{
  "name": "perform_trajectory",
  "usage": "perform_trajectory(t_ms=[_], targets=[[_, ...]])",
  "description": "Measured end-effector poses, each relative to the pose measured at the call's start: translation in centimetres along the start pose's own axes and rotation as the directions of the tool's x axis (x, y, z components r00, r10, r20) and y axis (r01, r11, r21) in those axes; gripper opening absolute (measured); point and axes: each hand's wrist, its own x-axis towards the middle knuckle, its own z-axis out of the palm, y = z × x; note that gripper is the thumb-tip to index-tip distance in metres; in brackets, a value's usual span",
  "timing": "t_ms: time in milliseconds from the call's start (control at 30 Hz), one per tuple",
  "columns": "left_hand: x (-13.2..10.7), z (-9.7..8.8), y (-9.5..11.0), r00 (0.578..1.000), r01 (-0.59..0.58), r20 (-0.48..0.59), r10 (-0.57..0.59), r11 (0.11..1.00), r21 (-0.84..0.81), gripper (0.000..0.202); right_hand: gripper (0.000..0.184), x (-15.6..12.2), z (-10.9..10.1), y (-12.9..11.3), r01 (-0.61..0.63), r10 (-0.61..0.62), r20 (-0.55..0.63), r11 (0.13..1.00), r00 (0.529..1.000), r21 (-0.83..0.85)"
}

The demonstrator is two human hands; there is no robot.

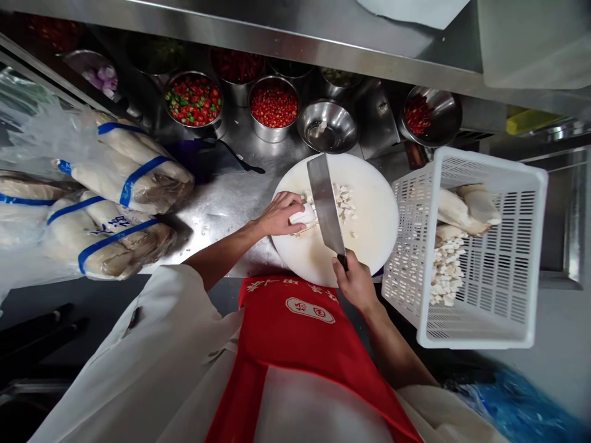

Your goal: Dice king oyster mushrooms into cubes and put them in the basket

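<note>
On the round white cutting board point(376, 227), my left hand point(282, 215) is closed around a piece of white mushroom point(303, 215), fingertips curled over it. My right hand point(355, 280) grips the dark handle of a cleaver point(327, 200), whose wide blade lies across the board just right of that piece. Small diced mushroom cubes point(344, 200) are scattered to the right of the blade, and a few show between blade and left hand. Part of the board behind the blade is hidden.
A white plastic basket point(484, 335) at right holds whole mushrooms point(478, 206) and diced ones point(447, 274). Bagged mushrooms point(115, 237) lie at left. Behind the board stand a steel bowl point(329, 126), chopped red chilies point(274, 106) and mixed chilies point(194, 99), under a steel shelf edge point(277, 46).
</note>
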Motion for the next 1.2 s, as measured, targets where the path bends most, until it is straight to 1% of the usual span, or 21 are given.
perform_trajectory(t_ms=[133, 233, 300, 367, 433, 500, 600, 667, 700, 767, 867, 967, 1067, 1200], targets=[[0.1, 0.0, 0.3, 0.999, -0.015, -0.028, 0.015, 1.0, 0.004, 0.023, 0.035, -2.4, -2.1, -1.3, 0.009, -0.009, 0.027, 1.0, 1.0, -0.016], [0.4, 0.4, 0.4, 0.998, -0.037, 0.042, 0.037, 0.999, 0.007, 0.018, 0.034, -2.8, -3.4, -2.0, 0.004, -0.001, 0.113, 1.0, 0.994, -0.028], [0.5, 0.7, 0.3, 0.994, -0.034, 0.104, 0.033, 0.999, 0.006, 0.018, 0.03, -2.5, -4.2, -2.5, -0.029, 0.038, 0.175, 0.998, 0.984, -0.055], [0.5, 1.0, 0.0, 0.99, -0.036, 0.133, 0.036, 0.999, -0.004, 0.018, 0.026, -1.6, -4.5, -2.8, -0.057, 0.074, 0.215, 0.995, 0.974, -0.086], [0.5, 1.2, -0.3, 0.988, -0.052, 0.144, 0.054, 0.998, -0.02, 0.018, 0.024, -0.5, -3.6, -2.7, -0.062, 0.085, 0.231, 0.992, 0.969, -0.107], [0.5, 1.4, -0.5, 0.986, -0.067, 0.15, 0.071, 0.997, -0.033, 0.017, 0.027, 0.6, -1.7, -2.2, -0.049, 0.072, 0.213, 0.993, 0.974, -0.11], [0.6, 1.5, -0.4, 0.987, -0.063, 0.149, 0.067, 0.997, -0.036, 0.017, 0.034, 1.5, 1.8, -1.0, -0.014, 0.023, 0.115, 0.997, 0.993, -0.076], [0.5, 1.3, -0.3, 0.99, -0.047, 0.134, 0.05, 0.999, -0.026, 0.018, 0.036, 1.5, 3.1, -0.4, 0.013, -0.011, 0.066, 0.999, 0.998, -0.037], [0.4, 1.1, -0.2, 0.991, -0.043, 0.124, 0.045, 0.999, -0.02, 0.019, 0.037, 1.3, 3.3, -0.3, 0.019, -0.018, 0.049, 1.0, 0.999, -0.017], [0.1, 0.6, 0.0, 0.995, -0.048, 0.09, 0.05, 0.999, -0.017, 0.02, 0.037, 0.5, 2.8, -0.5, 0.009, -0.009, 0.019, 1.0, 1.0, 0.011], [-0.4, -0.2, 0.1, 0.998, -0.051, 0.03, 0.052, 0.998, -0.021, 0.018, 0.038, -1.1, 0.8, -1.5, -0.027, 0.028, -0.017, 1.0, 0.999, 0.014], [-0.6, -0.4, 0.3, 1.0, -0.015, -0.016, 0.015, 1.0, -0.024, 0.014, 0.037, -2.5, -1.1, -2.5, -0.037, 0.037, 0.002, 0.999, 0.999, 0.003], [-0.6, 0.2, 0.6, 1.0, 0.006, -0.026, -0.007, 0.999, -0.05, 0.01, 0.037, -3.2, -2.0, -2.9, -0.033, 0.032, 0.056, 0.999, 0.998, 0.016], [-0.6, 1.6, 1.0, 0.998, 0.057, -0.011, -0.058, 0.995, -0.081, 0.006, 0.034, -3.1, -2.5, -3.1, -0.021, 0.017, 0.117, 0.999, 0.993, 0.035]])
